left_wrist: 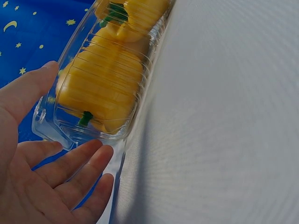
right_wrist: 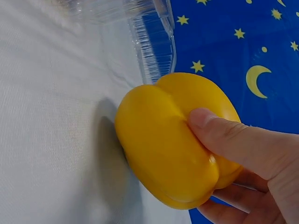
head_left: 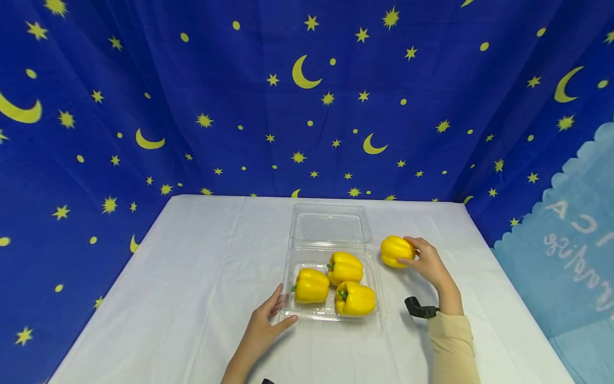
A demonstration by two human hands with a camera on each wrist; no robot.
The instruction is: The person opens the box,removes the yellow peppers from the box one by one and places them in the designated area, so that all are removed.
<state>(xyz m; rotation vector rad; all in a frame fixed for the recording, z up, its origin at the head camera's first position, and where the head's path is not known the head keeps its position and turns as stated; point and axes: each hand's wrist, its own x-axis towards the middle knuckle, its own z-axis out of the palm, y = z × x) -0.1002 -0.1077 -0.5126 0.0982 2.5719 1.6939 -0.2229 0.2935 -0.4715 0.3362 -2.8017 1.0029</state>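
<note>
My right hand (head_left: 429, 265) grips a yellow bell pepper (head_left: 396, 252) to the right of a clear plastic clamshell container (head_left: 331, 255). In the right wrist view the thumb presses on the side of this bell pepper (right_wrist: 163, 135) while the other fingers go behind it; a shadow falls on the cloth beside it. Three more yellow bell peppers with green stems, one of them the left bell pepper (head_left: 312, 286), lie in the container's base. My left hand (head_left: 263, 326) is at the container's front left corner, fingers loosely extended, thumb at the rim in the left wrist view.
The container's lid (head_left: 330, 224) is folded back, away from me. A white cloth (head_left: 192, 277) covers the table. Behind it hangs a blue curtain (head_left: 249, 106) with moons and stars, and a light blue panel (head_left: 575, 250) with lettering is at the right. A black wrist mount (head_left: 420, 308) sticks out from the right wrist.
</note>
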